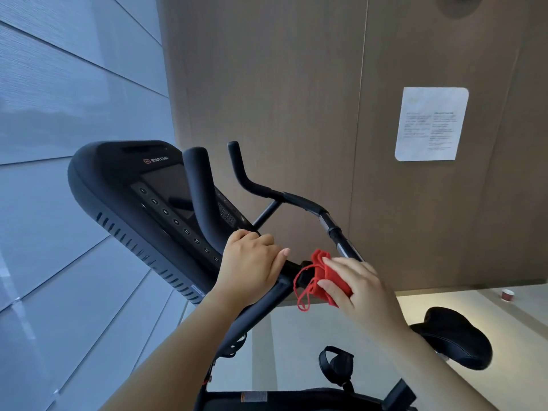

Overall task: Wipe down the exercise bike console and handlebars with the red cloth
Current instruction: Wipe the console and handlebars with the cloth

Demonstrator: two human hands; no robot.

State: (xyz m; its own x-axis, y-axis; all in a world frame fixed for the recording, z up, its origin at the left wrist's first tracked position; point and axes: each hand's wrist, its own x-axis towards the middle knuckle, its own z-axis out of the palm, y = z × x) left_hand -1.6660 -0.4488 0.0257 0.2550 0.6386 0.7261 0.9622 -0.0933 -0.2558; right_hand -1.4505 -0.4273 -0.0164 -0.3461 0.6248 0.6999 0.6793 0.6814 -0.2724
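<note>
The black exercise bike console (pixel 124 185) tilts across the left middle of the head view, its screen and round buttons facing up. Black handlebars (pixel 299 201) curve out from it toward the right. My left hand (pixel 252 268) is wrapped around the near handlebar just below the console. My right hand (pixel 354 287) presses a bunched red cloth (pixel 321 277) against the bar's middle joint, a loose red thread loop dangling below it.
A wood-panelled wall with a white paper notice (pixel 430 124) stands behind the bike. Frosted glass panels (pixel 59 99) fill the left. The black saddle (pixel 456 336) and a pedal (pixel 336 366) sit lower right. A small red cup (pixel 507 294) stands on the pale floor.
</note>
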